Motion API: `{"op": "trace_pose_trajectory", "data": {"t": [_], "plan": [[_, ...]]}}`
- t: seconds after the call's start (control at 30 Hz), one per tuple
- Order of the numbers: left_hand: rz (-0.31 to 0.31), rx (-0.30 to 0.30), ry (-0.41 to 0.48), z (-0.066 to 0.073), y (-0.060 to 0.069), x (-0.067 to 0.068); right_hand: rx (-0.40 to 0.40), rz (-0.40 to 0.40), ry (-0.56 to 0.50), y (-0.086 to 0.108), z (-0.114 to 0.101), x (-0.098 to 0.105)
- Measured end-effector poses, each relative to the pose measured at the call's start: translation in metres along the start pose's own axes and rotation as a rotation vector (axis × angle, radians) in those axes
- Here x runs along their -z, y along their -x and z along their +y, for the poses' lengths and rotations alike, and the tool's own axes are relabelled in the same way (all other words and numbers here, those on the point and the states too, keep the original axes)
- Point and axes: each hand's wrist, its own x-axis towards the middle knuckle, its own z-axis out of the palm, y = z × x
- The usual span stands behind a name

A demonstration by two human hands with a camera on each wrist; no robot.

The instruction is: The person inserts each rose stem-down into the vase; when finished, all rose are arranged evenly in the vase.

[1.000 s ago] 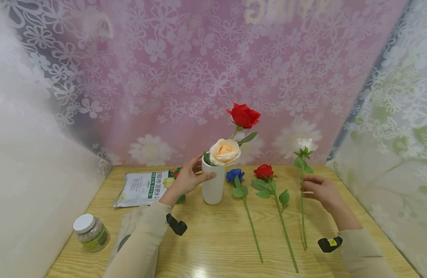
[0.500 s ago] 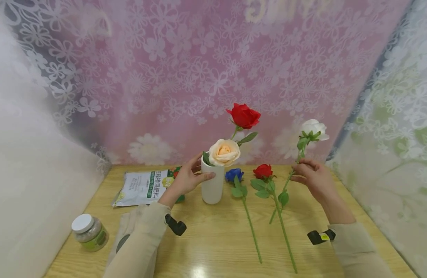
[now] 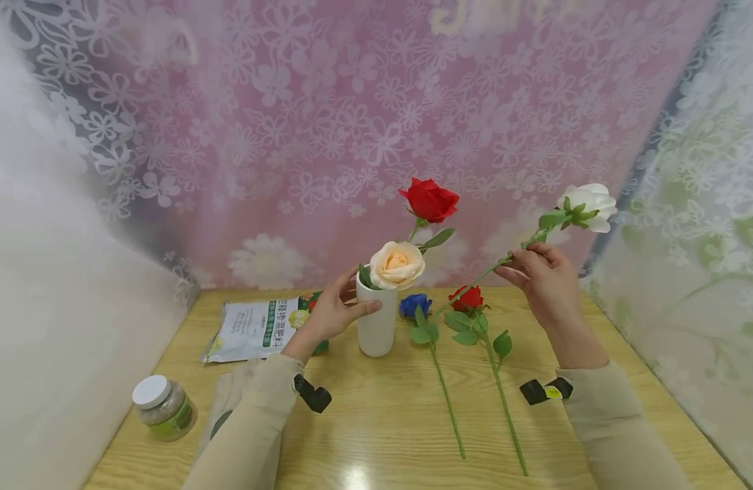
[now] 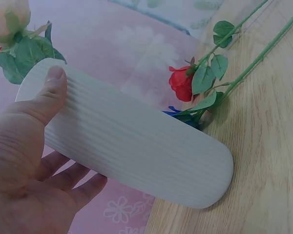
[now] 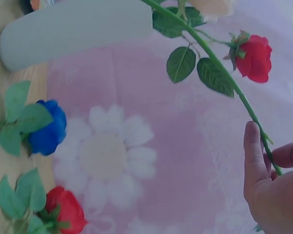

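Observation:
My left hand (image 3: pixel 338 309) grips a white ribbed vase (image 3: pixel 377 327) near its rim, thumb in front and fingers round the far side. The vase stands upright on the table; in it are a cream rose (image 3: pixel 397 265) and a taller red rose (image 3: pixel 431 200). At the right, my right hand (image 3: pixel 550 282) pinches the green stem of a white rose (image 3: pixel 590 206) just below its leaves. That rose is raised and slanted, bloom up to the right, stem end down to the left. In the right wrist view the stem (image 5: pixel 219 66) passes in front of the vase's flowers.
A blue rose (image 3: pixel 415 305) and another red rose (image 3: pixel 468 299) lie on the wooden table (image 3: pixel 376 422) right of the vase. On the left are a printed bag (image 3: pixel 247 331), a folded grey cloth (image 3: pixel 232 388) and a white-lidded jar (image 3: pixel 164 407).
My right hand has lifted the white rose and moved up and left. The stem has swung from near upright to a slant towards the vase. My left hand stays on the vase.

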Motion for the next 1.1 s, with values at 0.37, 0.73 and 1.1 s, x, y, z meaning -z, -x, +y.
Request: {"op": "trace_pose_trajectory", "data": {"t": [0.37,0.73,1.1], "plan": [[0.004,0.004,-0.014,-0.001,-0.002,0.0,0.072,0.065,-0.101,-0.009,-0.003,-0.032],[0.006,-0.002,-0.01,0.001,0.0,-0.001,0.11,0.112,-0.077,-0.017,0.002,-0.054],[0.005,-0.028,-0.015,0.002,0.0,-0.002,0.131,0.1,-0.009,-0.021,0.025,-0.085]]}}
